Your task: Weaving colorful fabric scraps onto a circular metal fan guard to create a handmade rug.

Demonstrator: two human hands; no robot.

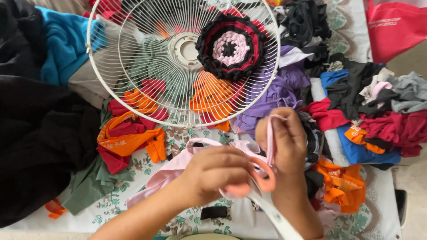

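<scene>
My left hand (218, 171) is closed around the orange handles of a pair of scissors (265, 182), whose pale blade runs down toward the bottom edge. My right hand (284, 142) is just to the right of it and pinches a strip of pink cloth (270, 133) that loops up over its fingers. The rest of the pink cloth (178, 166) trails left under my left forearm. Beyond my hands lies a round white fan grille (133, 58) with a round woven piece (230, 46) in black, red and pink on its wires.
Piles of cloth scraps in orange, red, purple, blue, black and grey surround the grille on a floral sheet (178, 138). A black garment (35, 133) fills the left side. A red bag (393, 26) lies at the top right.
</scene>
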